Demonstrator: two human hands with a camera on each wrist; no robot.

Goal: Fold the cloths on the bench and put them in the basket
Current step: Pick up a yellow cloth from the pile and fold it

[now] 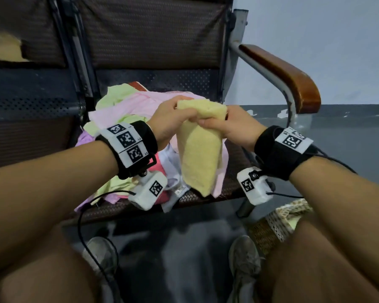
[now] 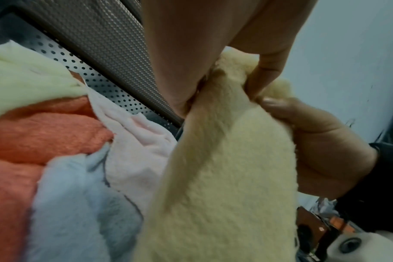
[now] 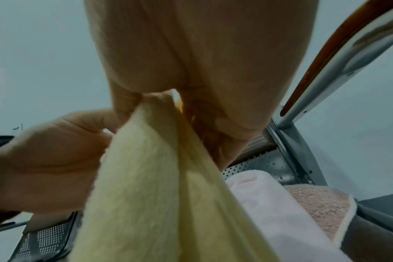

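Observation:
A pale yellow fleece cloth (image 1: 199, 156) hangs folded lengthwise above the bench seat. My left hand (image 1: 169, 119) grips its top left corner, and my right hand (image 1: 228, 124) pinches the top right part beside it. In the left wrist view the yellow cloth (image 2: 224, 177) fills the centre with the right hand (image 2: 314, 141) next to it. In the right wrist view the yellow cloth (image 3: 157, 186) drops from my curled fingers. A heap of pink, green, orange and pale blue cloths (image 1: 127, 106) lies on the bench (image 1: 234, 162) under it. A wicker basket (image 1: 274, 224) stands on the floor at the lower right, partly hidden by my right arm.
A wooden armrest (image 1: 289, 75) on a metal frame rises at the right of the bench. The padded backrest (image 1: 151, 31) stands behind the heap. My shoes (image 1: 245, 259) are on the grey floor below. Cables hang from both wrist cameras.

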